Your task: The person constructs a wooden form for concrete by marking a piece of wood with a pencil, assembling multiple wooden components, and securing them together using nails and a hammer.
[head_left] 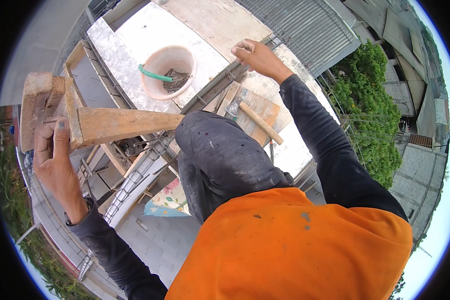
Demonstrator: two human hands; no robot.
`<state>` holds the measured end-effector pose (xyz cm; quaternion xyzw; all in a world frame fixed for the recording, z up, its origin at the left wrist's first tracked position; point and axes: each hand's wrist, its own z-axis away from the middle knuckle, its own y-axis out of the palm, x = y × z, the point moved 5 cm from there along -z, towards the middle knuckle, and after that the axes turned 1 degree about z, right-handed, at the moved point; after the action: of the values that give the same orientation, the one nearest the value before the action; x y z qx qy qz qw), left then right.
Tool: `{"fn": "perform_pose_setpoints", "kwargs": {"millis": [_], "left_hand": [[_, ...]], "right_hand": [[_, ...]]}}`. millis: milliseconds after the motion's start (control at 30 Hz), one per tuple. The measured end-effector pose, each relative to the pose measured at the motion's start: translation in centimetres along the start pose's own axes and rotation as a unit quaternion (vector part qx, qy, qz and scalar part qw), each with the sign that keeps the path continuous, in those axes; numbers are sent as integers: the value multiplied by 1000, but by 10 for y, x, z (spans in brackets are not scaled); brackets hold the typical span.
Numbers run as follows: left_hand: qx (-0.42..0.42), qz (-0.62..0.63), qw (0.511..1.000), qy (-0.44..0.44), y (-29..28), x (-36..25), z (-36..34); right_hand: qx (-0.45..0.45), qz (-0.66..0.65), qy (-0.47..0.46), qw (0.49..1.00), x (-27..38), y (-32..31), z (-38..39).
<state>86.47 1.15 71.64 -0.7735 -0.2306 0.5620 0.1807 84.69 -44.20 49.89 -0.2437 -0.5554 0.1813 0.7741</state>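
Note:
At the left, my left hand (57,167) is closed at the end of a wooden beam, its fingertips pinching what looks like a nail (50,120) against the wood. The beam (127,125) runs from there to my knee, with a short wood block (36,97) beside its far end. My right hand (259,59) is raised over the boards at upper right, fingers curled in; what they hold, if anything, is hidden. Below it a hammer (261,123) with a wooden handle lies on a piece of plywood (250,112). A pale bucket (169,55) holds several nails (176,82).
A green hose piece (155,75) serves as the bucket's handle. White-smeared boards (205,20) lie ahead. Steel rebar cages (130,192) cross at lower left above a drop to a block surface (157,240). Corrugated roofing (310,30) and a tree (367,110) are on the right.

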Motion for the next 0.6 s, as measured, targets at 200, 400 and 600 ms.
{"fn": "perform_pose_setpoints", "kwargs": {"millis": [200,400,600], "left_hand": [[1,9,1000,12,-11,5,-3],[26,34,996,77,4,-13,-25],[-5,20,1000,23,-17,-6,-1]], "right_hand": [[149,252,278,915,-274,162,108],[85,291,256,918,-318,164,116],[24,202,256,945,-221,123,128]]}}
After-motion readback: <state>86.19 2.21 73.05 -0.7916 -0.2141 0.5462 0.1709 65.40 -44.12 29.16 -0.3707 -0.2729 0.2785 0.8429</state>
